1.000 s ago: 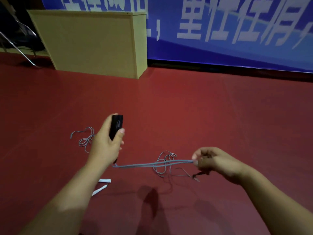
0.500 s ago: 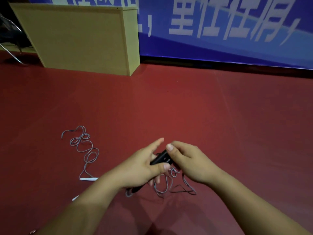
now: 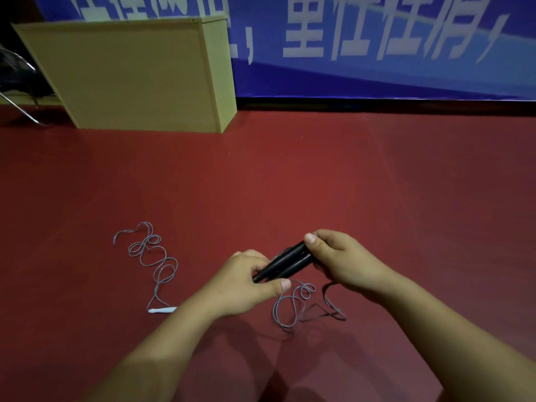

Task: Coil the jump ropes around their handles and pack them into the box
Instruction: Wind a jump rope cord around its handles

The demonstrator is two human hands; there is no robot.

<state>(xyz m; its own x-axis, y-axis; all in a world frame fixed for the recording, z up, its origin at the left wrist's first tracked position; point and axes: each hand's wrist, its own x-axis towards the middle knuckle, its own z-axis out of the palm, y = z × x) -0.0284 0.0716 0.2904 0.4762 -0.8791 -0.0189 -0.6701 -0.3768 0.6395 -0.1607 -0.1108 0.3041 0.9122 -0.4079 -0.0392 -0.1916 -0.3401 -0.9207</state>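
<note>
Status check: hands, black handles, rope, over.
Left hand and right hand both grip the paired black handles. Its grey rope hangs loose, uncoiled. Second rope lies on floor, clear.

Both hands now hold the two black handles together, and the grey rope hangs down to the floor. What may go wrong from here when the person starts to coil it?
1. The grey rope lies in overlapping loops on the floor under the black handles; pulled up quickly, it may knot.
2. The left hand and right hand grip only the handle ends, so the pair may slide apart when one hand lets go to wind.
3. The second rope lies close on the left; it may get caught.
</note>
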